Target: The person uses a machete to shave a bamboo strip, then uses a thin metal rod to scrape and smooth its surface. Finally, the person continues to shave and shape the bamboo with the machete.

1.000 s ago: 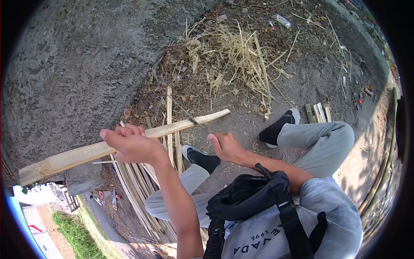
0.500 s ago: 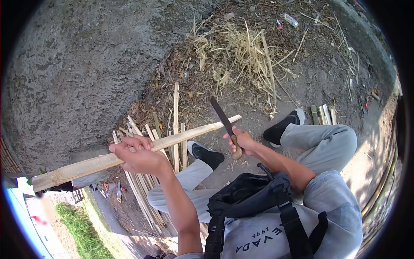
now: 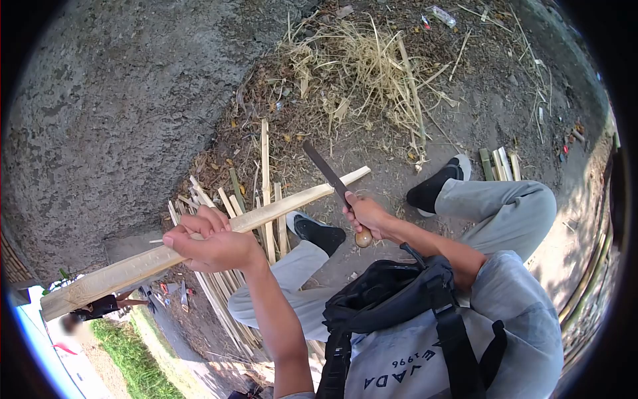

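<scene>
My left hand [image 3: 211, 241] is closed around a long, pale bamboo strip [image 3: 292, 203], gripping it left of its middle. The strip slants from the lower left up to its tip above my left foot. In my right hand [image 3: 367, 216] is a knife [image 3: 325, 171] with a dark, straight blade and a rounded wooden handle. Its blade crosses the strip near the far end and points up and left, and my fingers wrap round the handle.
Split bamboo strips [image 3: 222, 299] lie stacked beside my left leg. Short bamboo pieces [image 3: 503, 165] rest by my right foot. A heap of shavings [image 3: 372, 80] covers the ground ahead, beside a rough grey rock [image 3: 133, 113]. Another person [image 3: 106, 306] is partly visible at lower left.
The knife has shifted slightly left and its blade has tilted further toward the left. The strip's near end has dropped a little to the left. A person has come into view at lower left.
</scene>
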Available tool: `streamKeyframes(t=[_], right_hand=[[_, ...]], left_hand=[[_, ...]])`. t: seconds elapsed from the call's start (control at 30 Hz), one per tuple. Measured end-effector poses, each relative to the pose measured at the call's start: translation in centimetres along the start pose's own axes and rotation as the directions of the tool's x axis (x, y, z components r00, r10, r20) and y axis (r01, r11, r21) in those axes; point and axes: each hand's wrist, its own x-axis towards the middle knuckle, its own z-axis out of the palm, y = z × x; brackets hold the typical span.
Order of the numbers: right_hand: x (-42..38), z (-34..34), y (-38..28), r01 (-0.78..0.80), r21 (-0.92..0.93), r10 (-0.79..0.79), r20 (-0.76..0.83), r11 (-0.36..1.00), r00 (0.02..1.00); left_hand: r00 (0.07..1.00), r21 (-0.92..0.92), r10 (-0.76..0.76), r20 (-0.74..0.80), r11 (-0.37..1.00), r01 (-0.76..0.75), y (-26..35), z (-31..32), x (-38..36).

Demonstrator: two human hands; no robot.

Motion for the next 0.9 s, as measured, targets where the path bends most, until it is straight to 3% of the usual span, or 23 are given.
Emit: streamKeyframes(t=[0.1,0.2,0.3,0.43,0.5,0.53,0.63,0.73,0.83,0.9], right_hand=[[0.9,-1.0,0.4,0.013,-0.006,-0.013,-0.005,1.0,1.0],[1.7,-0.4,0.5,0.014,0.108,0.002,-0.149,0.994,0.989],[-0.1,-1.0,0.3,-0.029,0.124,0.021,0.07,0.992,0.997],[0.6,-1.5,0.2,-0.022,0.152,0.023,-0.006,0.988,1.0],[0.2,-0.2,0.1,-0.026,0.171,0.023,0.019,0.985,1.0],[-1.3,0.3,-0.9,-0.034,0.116,0.019,0.129,0.993,0.991],[-1.7,0.6,-1.3,0.012,0.06,-0.021,0.166,0.998,0.986],[2.7,-0.7,1.0,-0.003,0.315,0.012,-0.027,0.949,1.0],[-1.0,0.6,-0.7,-0.03,0.106,0.013,0.161,0.994,0.987],[-1.2,1.0,-0.7,0.006,0.067,-0.014,0.104,0.998,0.994]], left_hand=[[1.0,0.025,-0.013,-0.019,1.0,0.014,0.3,0.2,-0.3],[1.0,0.018,-0.014,-0.014,1.0,0.014,0.9,0.7,-1.0],[1.0,0.029,0.002,-0.017,1.0,-0.001,0.8,0.9,-1.0],[1.0,0.017,-0.006,0.023,1.0,0.006,1.5,1.6,-1.8],[1.0,0.02,0.002,0.001,1.0,-0.002,1.3,1.7,-1.6],[1.0,0.028,0.003,-0.009,1.0,-0.002,1.2,1.6,-1.5],[1.0,0.018,-0.007,-0.001,1.0,0.007,1.1,0.9,-1.4],[1.0,0.006,-0.002,-0.001,1.0,0.002,1.7,1.2,-1.9],[0.999,0.008,0.007,-0.041,1.0,-0.007,1.2,0.5,-1.6],[0.999,0.022,-0.003,-0.048,1.0,0.004,1.0,0.2,-1.6]])
